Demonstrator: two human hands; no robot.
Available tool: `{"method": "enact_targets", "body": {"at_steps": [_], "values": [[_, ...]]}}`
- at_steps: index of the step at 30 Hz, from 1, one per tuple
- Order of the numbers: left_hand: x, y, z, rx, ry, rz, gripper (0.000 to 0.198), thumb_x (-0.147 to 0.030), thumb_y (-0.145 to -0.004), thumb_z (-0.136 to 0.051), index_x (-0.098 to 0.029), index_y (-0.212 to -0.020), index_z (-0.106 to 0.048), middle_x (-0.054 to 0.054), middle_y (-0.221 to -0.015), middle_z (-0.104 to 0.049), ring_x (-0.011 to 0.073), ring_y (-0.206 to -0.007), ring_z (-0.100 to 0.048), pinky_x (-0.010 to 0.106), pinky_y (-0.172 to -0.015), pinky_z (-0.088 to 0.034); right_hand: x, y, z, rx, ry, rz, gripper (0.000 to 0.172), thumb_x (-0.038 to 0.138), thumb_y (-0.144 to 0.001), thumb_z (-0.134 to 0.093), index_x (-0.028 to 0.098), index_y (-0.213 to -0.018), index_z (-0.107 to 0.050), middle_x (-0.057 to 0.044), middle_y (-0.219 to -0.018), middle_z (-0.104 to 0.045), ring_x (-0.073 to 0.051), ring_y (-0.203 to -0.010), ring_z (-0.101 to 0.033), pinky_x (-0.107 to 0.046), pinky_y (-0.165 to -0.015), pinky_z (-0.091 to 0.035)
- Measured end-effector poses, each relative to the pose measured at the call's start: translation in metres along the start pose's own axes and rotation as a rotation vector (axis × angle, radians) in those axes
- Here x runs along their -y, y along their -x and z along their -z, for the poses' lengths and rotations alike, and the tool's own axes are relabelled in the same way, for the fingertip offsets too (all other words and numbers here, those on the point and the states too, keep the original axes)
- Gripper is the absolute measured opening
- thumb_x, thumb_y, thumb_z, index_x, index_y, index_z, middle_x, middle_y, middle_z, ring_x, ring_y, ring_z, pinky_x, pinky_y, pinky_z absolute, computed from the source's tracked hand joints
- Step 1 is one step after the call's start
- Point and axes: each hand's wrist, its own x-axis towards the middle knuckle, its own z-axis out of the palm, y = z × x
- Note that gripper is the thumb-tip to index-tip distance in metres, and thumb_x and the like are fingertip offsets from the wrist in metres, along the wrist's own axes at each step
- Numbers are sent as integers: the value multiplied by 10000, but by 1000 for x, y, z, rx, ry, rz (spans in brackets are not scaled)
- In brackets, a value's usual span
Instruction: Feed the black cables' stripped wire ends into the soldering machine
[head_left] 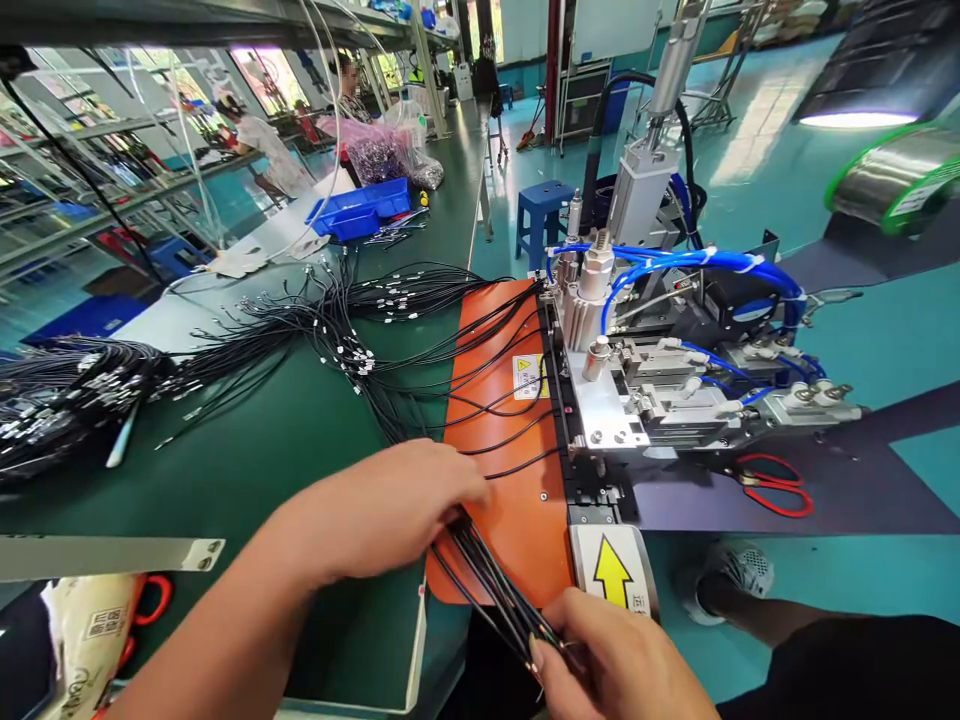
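A bundle of thin black cables (491,580) runs from the green bench across an orange mat (517,500) toward me. My left hand (397,505) lies curled over the bundle at the mat's left edge, fingers closed around the cables. My right hand (619,655) pinches the near ends of the same cables at the bottom of the view. More black cables with small silver tags (352,350) fan out over the bench behind my left hand. Some cable ends reach a small metal machine (622,400) with blue air hoses beside the mat.
A yellow arrow label (611,570) sits on the machine's near end. Red-handled scissors (776,485) lie to its right. A blue bin (360,210) and other workers stand far back on the bench. A large cable pile (60,395) lies at left. A solder spool (900,180) is at upper right.
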Motion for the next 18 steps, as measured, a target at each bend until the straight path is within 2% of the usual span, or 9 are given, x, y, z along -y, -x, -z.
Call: {"method": "enact_targets", "body": {"at_steps": [3,7,10,15,18], "values": [[16,5,4,31,-31,72,289,14,-805,-521,-225,-894,-657,-17,-930,-664,175,-926,-620,294,-849,-421,0,1,4,-53,-81,4,129,310,-853,-509,228,-826,-604,28,-604,-610,-121,-522,-532,-233,-507,-336],[18,-4,-4,20,-68,93,263,19,-777,-526,-203,-816,-660,-2,-884,-650,175,-857,-606,293,-793,-428,2,1,11,-115,-114,45,131,313,-875,-512,225,-839,-604,32,-594,-590,-113,-518,-521,-225,-499,-334],[20,-8,-7,-3,-73,66,267,36,-743,-552,-202,-787,-665,-6,-847,-647,169,-816,-591,288,-750,-418,3,2,15,-126,-95,109,119,289,-882,-515,220,-856,-609,27,-610,-593,-111,-529,-527,-230,-494,-321],[26,-7,-8,-82,-123,0,227,18,-739,-592,-200,-770,-649,-4,-832,-652,190,-849,-566,318,-773,-376,3,2,19,-136,-149,140,112,268,-893,-519,218,-907,-618,28,-642,-621,-107,-525,-522,-226,-487,-343],[25,-8,-8,-77,-119,7,227,23,-742,-584,-195,-775,-638,-2,-830,-654,191,-855,-580,318,-764,-358,3,2,22,-137,-146,154,109,268,-906,-517,216,-899,-613,37,-622,-581,-105,-534,-516,-224,-485,-347]]}}
